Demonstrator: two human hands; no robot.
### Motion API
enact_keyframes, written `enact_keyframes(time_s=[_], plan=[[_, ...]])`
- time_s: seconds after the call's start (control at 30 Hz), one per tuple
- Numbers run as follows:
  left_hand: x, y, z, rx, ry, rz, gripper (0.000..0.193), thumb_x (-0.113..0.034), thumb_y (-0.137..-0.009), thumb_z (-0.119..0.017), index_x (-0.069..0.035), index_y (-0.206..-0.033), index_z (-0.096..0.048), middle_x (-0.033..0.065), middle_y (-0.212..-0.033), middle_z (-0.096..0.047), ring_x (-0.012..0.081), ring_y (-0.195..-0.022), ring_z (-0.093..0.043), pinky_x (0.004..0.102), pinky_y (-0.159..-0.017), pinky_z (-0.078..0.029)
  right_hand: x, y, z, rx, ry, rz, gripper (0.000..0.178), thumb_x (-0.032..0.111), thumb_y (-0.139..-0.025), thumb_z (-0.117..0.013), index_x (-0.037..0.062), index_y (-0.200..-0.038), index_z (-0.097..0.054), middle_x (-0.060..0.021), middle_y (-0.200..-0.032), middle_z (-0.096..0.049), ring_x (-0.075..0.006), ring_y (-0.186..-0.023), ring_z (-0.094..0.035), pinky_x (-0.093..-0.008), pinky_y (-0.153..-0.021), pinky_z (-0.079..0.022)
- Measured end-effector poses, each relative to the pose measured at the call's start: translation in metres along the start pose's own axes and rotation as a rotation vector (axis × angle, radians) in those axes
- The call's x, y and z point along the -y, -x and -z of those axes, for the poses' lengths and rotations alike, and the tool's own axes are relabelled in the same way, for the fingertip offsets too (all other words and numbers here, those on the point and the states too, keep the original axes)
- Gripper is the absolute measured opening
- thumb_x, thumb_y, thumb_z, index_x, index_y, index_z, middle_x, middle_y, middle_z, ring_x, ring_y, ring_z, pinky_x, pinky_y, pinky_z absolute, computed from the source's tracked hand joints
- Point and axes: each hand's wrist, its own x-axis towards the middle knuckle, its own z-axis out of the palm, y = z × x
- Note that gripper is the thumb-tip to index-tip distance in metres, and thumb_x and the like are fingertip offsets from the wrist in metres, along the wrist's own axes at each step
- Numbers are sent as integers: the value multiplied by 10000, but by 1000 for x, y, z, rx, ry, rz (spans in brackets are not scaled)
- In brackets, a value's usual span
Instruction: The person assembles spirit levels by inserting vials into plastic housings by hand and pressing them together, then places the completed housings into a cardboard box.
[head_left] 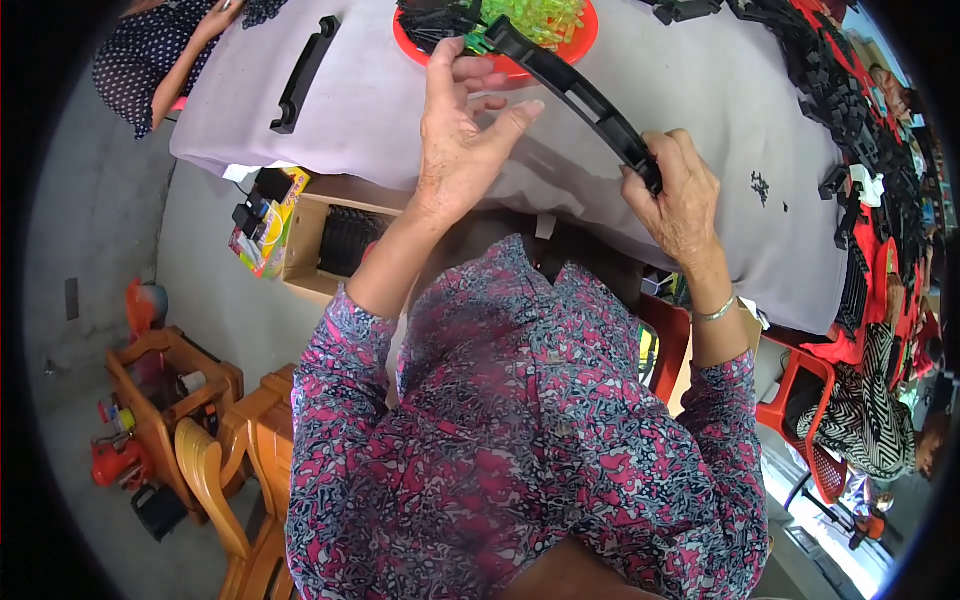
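My right hand point(682, 195) grips the lower end of a long, slightly curved black plastic part point(585, 98) with hollow recesses along it. Its far end reaches up over a red plate point(592, 45). Beside that end is my left hand point(465, 135), its fingers bent and spread, with nothing visible held in them. The plate carries a heap of yellow-green clear plastic pieces point(535, 20) and a pile of thin black pieces point(428, 22). Darker green bits point(476, 42) lie near my left index fingertip. Another black part of similar shape point(306, 75) rests on the table to the left.
A pale cloth covers the table point(375, 110). Many black parts point(800, 70) are heaped along its right side, and a few tiny black bits point(760, 188) lie closer in. Below the left edge is an open cardboard box point(305, 240). Another person's arm point(185, 75) shows at far left.
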Motion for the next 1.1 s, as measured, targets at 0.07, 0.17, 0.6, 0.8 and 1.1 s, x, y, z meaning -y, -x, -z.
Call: enact_keyframes(time_s=[0.07,0.17,0.6,0.8,1.1], plan=[[-8,1,-4,43,96,108,818,58,-830,-715,13,-1482,-223,143,-1277,-443,219,-1168,-508,345,-923,-511,2,2,-3,8,14,-6,303,119,-718,-745,61,-976,-597,-106,-819,-520,-307,-676,-589,-410,-607,-489],[3,8,-15,103,148,135,871,-32,-788,-797,17,-1458,-243,159,-1245,-511,239,-1177,-541,354,-887,-509,10,6,-9,-24,-20,-47,291,118,-724,-740,62,-970,-595,-105,-818,-521,-306,-683,-596,-412,-605,-494],[-8,36,-52,190,278,272,827,-86,-849,-752,1,-1488,-234,136,-1151,-506,169,-1068,-557,315,-855,-518,53,20,-19,-58,-99,-196,305,111,-716,-749,44,-971,-596,-110,-838,-545,-300,-645,-615,-402,-536,-516],[4,18,-39,356,-72,84,618,-199,-896,-627,48,-1414,-397,210,-1217,-556,325,-1104,-574,413,-953,-462,48,27,-6,96,-175,-79,517,211,-637,-847,42,-1074,-627,-118,-951,-562,-325,-855,-600,-430,-695,-502],[0,-14,-25,929,-534,-10,529,-182,-800,-559,-9,-1300,-546,211,-1106,-627,399,-1010,-607,444,-877,-486,7,-2,14,216,171,96,511,122,-666,-807,103,-1149,-641,-56,-1056,-605,-280,-998,-557,-404,-918,-413]])
